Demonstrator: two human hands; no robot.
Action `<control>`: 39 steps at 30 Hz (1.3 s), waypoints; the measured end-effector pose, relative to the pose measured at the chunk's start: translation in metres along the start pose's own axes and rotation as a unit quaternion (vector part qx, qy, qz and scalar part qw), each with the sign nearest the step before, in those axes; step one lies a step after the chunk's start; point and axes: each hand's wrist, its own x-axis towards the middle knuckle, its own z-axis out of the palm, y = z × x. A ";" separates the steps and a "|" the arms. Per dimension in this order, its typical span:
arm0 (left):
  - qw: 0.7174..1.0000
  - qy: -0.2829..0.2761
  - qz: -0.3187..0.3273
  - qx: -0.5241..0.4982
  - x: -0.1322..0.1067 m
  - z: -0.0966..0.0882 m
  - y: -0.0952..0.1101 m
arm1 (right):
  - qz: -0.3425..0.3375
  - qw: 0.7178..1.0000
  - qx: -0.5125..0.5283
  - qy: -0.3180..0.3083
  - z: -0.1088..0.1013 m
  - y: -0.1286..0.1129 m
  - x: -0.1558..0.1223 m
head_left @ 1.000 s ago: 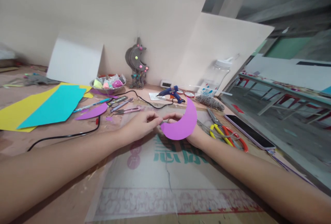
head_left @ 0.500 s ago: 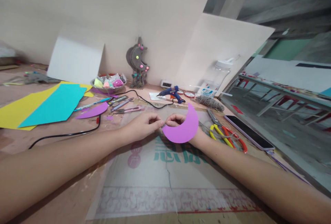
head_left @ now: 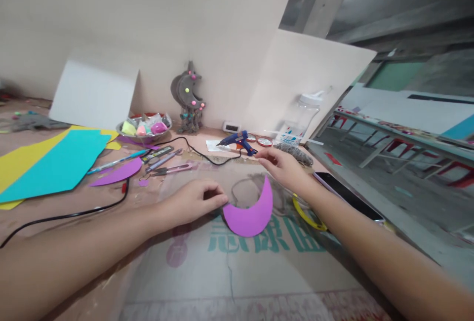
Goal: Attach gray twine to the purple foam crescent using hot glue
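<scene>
My left hand (head_left: 202, 201) is closed in a pinch on the left tip of a purple crescent cutout (head_left: 249, 220). The crescent's horns point upward, above a clear plastic sheet (head_left: 166, 281) printed with characters. Out in front, my right hand (head_left: 277, 165) has its fingers apart and holds nothing that I can see. Its fingertips are beside the handle of a blue glue gun (head_left: 239, 140), which lies on the table. Faint grey yarn (head_left: 237, 185) loops behind the crescent. Yellow-handled scissors (head_left: 307, 215) are partly hidden under my right forearm.
Turquoise sheets (head_left: 59, 165) and yellow sheets (head_left: 22, 150) lie left, near a bowl of coloured clay (head_left: 144, 133). A black cord (head_left: 74, 212) crosses the table. A decorated grey moon (head_left: 188, 96) stands at the back. A bottle (head_left: 305, 113) and phone (head_left: 348, 197) are right.
My right hand has left the crescent and moved forward and right to the glue gun. My left hand keeps the crescent, now lower in view. The camera view has shifted.
</scene>
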 end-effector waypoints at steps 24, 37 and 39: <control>0.998 0.038 0.041 -0.030 0.003 0.003 -0.015 | -0.260 0.920 -0.136 -0.260 0.113 -0.110 0.087; 1.000 -0.005 0.025 -0.008 0.001 0.003 -0.009 | -0.213 0.959 -0.147 -0.120 0.062 -0.103 0.046; 0.999 -0.003 0.027 -0.025 0.001 0.002 -0.009 | -0.197 0.968 -0.125 -0.091 0.032 -0.090 0.024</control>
